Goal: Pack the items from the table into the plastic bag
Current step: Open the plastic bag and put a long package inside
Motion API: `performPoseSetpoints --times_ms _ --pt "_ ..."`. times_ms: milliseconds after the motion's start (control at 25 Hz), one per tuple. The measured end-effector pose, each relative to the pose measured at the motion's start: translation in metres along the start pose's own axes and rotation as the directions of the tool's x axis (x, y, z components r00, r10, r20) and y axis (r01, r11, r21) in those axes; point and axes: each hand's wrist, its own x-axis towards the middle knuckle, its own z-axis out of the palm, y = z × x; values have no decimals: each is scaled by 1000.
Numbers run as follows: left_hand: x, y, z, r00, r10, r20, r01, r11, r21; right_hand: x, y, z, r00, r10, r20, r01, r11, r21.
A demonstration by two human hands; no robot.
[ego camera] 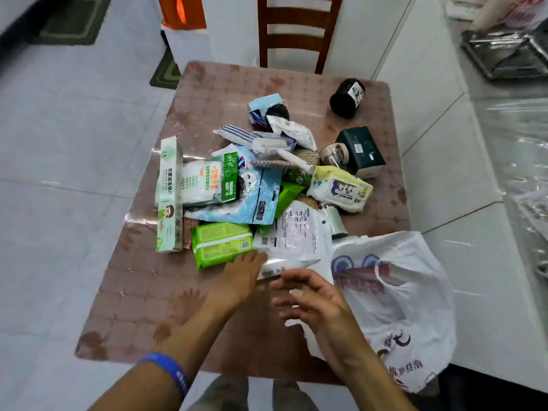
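Observation:
A heap of packaged goods lies on the brown table: a green wipes pack, a long green-and-white box, a blue packet, a yellow-and-white wipes pack, a dark green box and a black roll. My left hand pinches the near edge of a flat white packet, which is slightly raised. My right hand hovers beside it with loosely curled fingers, holding nothing. The white plastic bag lies crumpled at the table's near right corner, partly over the edge.
A wooden chair stands at the table's far side. An orange bag sits on the floor beyond. At the right is a white surface under clear plastic sheeting. My shoes show below the near table edge.

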Motion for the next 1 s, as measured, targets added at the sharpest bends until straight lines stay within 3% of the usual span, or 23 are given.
performPoseSetpoints --times_ms 80,160,280,480,560,600,640,680,720,760,800,880,960,1000 --pt "7 7 12 996 -90 19 89 993 79 -6 0 -6 1000 4 18 -5 999 37" --pt "11 9 20 995 -86 39 82 991 109 -15 2 -18 999 -10 34 9 999 42" --pt "1 9 -3 987 -45 154 70 984 -162 -19 0 -36 1000 -29 -5 29 999 35" --pt "-76 6 -108 992 -118 -42 104 961 -256 -12 -28 -49 992 -114 50 107 985 137" --pt "-106 13 -161 984 -147 -103 115 956 -270 -9 -44 -44 979 -199 -38 200 979 26" --pt "-114 19 -183 978 -152 -141 110 957 -270 -8 -50 -42 929 -353 -115 321 920 -225" --pt "-117 28 -202 972 -140 -190 85 959 -270 -5 -57 -41 824 -555 -115 411 724 -554" --pt "-117 42 -217 966 -112 -231 51 966 -255 -2 -63 -41 694 -719 39 429 369 -825" --pt "-112 62 -229 962 -62 -267 -2 972 -234 2 -67 -44 597 -762 251 396 9 -918" --pt "-105 82 -236 958 -2 -286 -61 975 -212 7 -73 -47 555 -732 395 353 -223 -909" --pt "-97 102 -238 956 44 -289 -109 971 -213 10 -78 -51 536 -728 427 310 -301 -902" --pt "-80 138 -230 970 104 -220 -175 927 -333 9 -92 -68 471 -823 316 192 -254 -948" --pt "-66 163 -210 978 197 -72 -205 830 -518 3 -108 -95 372 -872 318 66 -317 -946" --pt "-61 173 -200 965 264 -7 -207 741 -639 -1 -113 -111 357 -868 346 55 -350 -935"
